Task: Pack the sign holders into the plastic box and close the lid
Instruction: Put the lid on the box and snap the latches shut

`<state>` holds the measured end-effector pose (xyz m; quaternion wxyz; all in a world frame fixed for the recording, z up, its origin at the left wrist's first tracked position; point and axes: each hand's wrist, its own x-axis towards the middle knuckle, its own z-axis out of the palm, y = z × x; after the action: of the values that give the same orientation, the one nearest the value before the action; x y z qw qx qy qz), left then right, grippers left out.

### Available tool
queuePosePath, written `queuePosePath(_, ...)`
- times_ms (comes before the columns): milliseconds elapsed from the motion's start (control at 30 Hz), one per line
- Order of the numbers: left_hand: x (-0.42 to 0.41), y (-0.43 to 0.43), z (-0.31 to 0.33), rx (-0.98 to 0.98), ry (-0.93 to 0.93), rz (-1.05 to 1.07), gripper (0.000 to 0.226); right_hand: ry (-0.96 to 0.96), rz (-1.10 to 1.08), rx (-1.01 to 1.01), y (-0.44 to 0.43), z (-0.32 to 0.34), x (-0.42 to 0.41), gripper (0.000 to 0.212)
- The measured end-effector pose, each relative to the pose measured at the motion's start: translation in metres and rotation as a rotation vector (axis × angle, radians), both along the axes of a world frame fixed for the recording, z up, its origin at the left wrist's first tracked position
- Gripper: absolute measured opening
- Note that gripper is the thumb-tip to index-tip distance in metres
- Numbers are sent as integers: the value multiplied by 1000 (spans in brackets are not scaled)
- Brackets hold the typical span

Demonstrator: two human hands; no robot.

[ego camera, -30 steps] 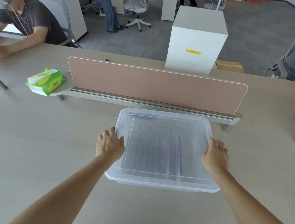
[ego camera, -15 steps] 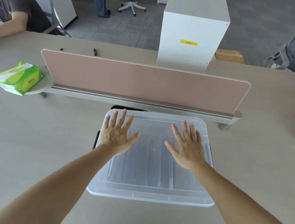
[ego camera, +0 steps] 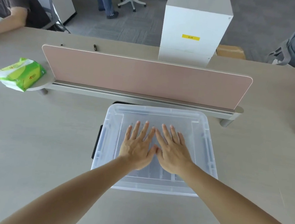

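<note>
The clear plastic box stands on the desk in front of me with its translucent lid lying on top. Through the lid I make out faint upright clear sign holders inside. My left hand and my right hand lie flat on the middle of the lid, palms down, fingers spread, thumbs touching each other. Neither hand grips anything. A black latch shows at the box's left side.
A pink desk divider on a grey rail runs just behind the box. A green tissue pack lies at the left. A white cabinet stands beyond the desk. People sit at the far left and far right.
My hands went from holding the lid's side edges to lying flat on top, then slid inward until the thumbs met at the lid's middle.
</note>
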<state>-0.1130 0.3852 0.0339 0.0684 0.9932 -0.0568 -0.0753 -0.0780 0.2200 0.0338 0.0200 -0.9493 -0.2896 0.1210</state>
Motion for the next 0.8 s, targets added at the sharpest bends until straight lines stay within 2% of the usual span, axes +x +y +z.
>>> queuePosePath(100,0,-1,-13,50,-1,20,63,-49,-51,24,1,-14,-3,67)
queuePosePath(300,4,-2,-14,99,36,5,63,-20,-58,-13,3,-13,-2,69)
queuePosePath(467,-6,23,11,13,-31,6,75,-11,-101,27,-17,12,-5,84)
queuePosePath(600,-32,52,4,17,-11,79,81,-24,-172,-63,-51,5,-22,81)
queuePosePath(800,-36,53,-18,101,6,83,78,-29,-235,-54,-56,-14,-26,79)
